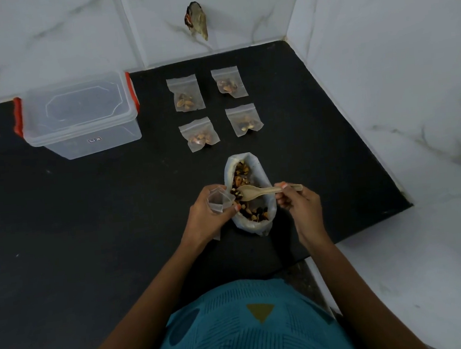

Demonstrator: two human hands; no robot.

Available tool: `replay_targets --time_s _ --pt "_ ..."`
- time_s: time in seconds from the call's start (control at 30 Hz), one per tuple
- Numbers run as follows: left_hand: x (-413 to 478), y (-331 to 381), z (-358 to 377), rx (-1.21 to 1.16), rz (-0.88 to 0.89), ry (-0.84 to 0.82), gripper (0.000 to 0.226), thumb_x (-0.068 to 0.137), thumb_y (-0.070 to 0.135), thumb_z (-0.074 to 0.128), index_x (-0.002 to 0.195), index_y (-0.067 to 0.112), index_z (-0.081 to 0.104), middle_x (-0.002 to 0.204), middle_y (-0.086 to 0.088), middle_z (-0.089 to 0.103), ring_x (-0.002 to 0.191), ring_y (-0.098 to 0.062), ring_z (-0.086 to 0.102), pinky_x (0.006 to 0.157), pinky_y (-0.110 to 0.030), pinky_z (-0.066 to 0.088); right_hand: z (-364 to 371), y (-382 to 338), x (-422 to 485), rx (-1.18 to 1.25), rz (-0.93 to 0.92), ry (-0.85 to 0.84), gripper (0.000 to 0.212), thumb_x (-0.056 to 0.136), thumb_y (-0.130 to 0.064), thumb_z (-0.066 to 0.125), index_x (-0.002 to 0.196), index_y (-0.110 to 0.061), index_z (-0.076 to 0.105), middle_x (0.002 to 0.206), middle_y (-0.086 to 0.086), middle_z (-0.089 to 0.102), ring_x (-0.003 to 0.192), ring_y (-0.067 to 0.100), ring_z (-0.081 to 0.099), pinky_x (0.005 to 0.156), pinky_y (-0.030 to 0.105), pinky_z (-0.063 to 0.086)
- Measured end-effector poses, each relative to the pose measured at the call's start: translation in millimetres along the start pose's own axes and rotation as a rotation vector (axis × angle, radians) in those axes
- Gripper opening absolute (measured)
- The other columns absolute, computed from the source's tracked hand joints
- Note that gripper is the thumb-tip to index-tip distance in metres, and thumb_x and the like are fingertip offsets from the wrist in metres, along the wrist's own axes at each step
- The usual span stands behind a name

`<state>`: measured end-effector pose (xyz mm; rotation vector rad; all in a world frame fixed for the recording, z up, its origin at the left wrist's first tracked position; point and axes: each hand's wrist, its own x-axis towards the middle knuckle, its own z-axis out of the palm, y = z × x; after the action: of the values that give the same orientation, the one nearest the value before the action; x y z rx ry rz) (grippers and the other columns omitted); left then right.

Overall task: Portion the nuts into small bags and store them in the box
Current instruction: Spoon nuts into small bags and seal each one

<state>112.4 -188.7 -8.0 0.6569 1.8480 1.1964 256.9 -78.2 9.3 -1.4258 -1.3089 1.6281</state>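
A large open plastic bag of mixed nuts (250, 200) stands on the black counter (101, 215). My left hand (208, 218) holds a small clear empty bag (219, 202) open at the big bag's left rim. My right hand (299, 204) pinches the handle of a wooden spoon (264, 191), whose bowl lies over the nuts. Several small bags with nuts lie flat behind, such as one filled bag (198, 135). The clear storage box (80, 115) with red clips sits closed at the back left.
White marble-look tiled walls (383, 75) close the counter at the back and right. A dark object (197, 20) sticks to the back wall. The counter's right edge drops off near my right arm.
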Motion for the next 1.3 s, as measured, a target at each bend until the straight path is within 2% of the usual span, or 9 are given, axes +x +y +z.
replay_targets --time_s 0.13,0.3,0.53,0.6,0.77,0.93,1.13,1.23,1.3 --pt "-1.0 0.0 -0.5 0.0 0.014 0.0 0.045 0.076 0.017 0.073 0.112 0.029 0.048 0.112 0.008 0.054 0.112 -0.007 0.049 0.091 -0.023 0.041 6.7 4.2 -4.4 0.023 0.034 -0.02 0.02 0.091 -0.009 0.053 0.078 -0.015 0.067 0.067 0.002 0.062 0.064 0.009 0.057 0.064 0.021 0.046" --pt "-1.5 0.5 -0.3 0.004 0.011 -0.021 0.047 0.076 0.017 0.073 0.115 0.027 0.048 0.115 0.007 0.053 0.112 -0.005 0.047 0.09 -0.022 0.039 6.3 -1.2 -4.5 0.055 0.082 -0.047 0.019 0.092 -0.009 0.053 0.078 -0.013 0.065 0.067 0.002 0.061 0.062 0.006 0.056 0.061 0.018 0.046" --pt "-1.9 2.1 -1.6 -0.026 0.02 -0.004 0.044 0.077 0.018 0.072 0.112 0.03 0.048 0.103 0.02 0.051 0.108 -0.002 0.047 0.083 -0.016 0.038 2.2 1.4 0.8 0.154 0.147 -0.012 0.017 0.091 -0.007 0.053 0.079 -0.01 0.066 0.07 0.005 0.059 0.066 0.011 0.054 0.065 0.022 0.044" --pt "-2.3 1.1 -2.3 -0.026 0.023 0.006 0.045 0.077 0.019 0.073 0.113 0.029 0.048 0.107 0.017 0.051 0.107 -0.002 0.047 0.078 -0.011 0.037 -3.9 -0.1 2.8 0.098 0.1 0.013 0.017 0.091 -0.008 0.052 0.081 -0.011 0.067 0.07 0.003 0.059 0.066 0.008 0.054 0.065 0.021 0.044" --pt "-3.2 0.7 -2.3 -0.035 0.043 0.014 0.045 0.077 0.018 0.073 0.114 0.025 0.049 0.106 0.016 0.053 0.105 -0.001 0.049 0.076 -0.006 0.037 -18.5 -8.7 3.1 -0.201 -0.171 -0.017 0.016 0.092 -0.008 0.051 0.086 -0.013 0.065 0.069 -0.001 0.058 0.059 -0.005 0.054 0.059 0.008 0.043" --pt "-3.8 1.1 -1.5 -0.035 0.05 0.007 0.044 0.078 0.017 0.072 0.114 0.026 0.049 0.106 0.016 0.053 0.104 0.001 0.048 0.075 -0.006 0.037 -12.4 -11.2 -0.2 -0.376 -0.251 -0.106 0.013 0.092 -0.007 0.052 0.086 -0.013 0.061 0.07 -0.005 0.058 0.06 -0.009 0.054 0.061 0.007 0.043" --pt "-3.5 0.9 -1.5 -0.052 0.029 -0.021 0.042 0.078 0.016 0.071 0.111 0.029 0.049 0.102 0.021 0.051 0.106 -0.001 0.047 0.078 -0.01 0.038 -2.7 -7.3 -3.0 -0.272 -0.096 -0.112 0.017 0.091 -0.007 0.051 0.079 -0.011 0.063 0.066 0.001 0.057 0.06 0.004 0.052 0.059 0.013 0.042" --pt "-3.1 0.7 -0.8 -0.057 0.022 -0.021 0.043 0.077 0.016 0.072 0.111 0.028 0.049 0.105 0.017 0.051 0.111 -0.005 0.047 0.089 -0.021 0.04 -4.0 -2.8 -1.2 -0.122 0.056 -0.046 0.021 0.091 -0.005 0.051 0.076 -0.011 0.064 0.063 0.003 0.056 0.058 0.008 0.05 0.057 0.017 0.041" --pt "-3.3 0.9 -0.7 -0.062 0.02 -0.029 0.043 0.077 0.016 0.072 0.111 0.029 0.048 0.107 0.016 0.051 0.112 -0.007 0.047 0.089 -0.022 0.039 -2.9 2.6 -2.4 0.016 0.141 -0.021 0.021 0.091 -0.005 0.05 0.076 -0.01 0.064 0.062 0.004 0.056 0.058 0.009 0.05 0.058 0.02 0.041"
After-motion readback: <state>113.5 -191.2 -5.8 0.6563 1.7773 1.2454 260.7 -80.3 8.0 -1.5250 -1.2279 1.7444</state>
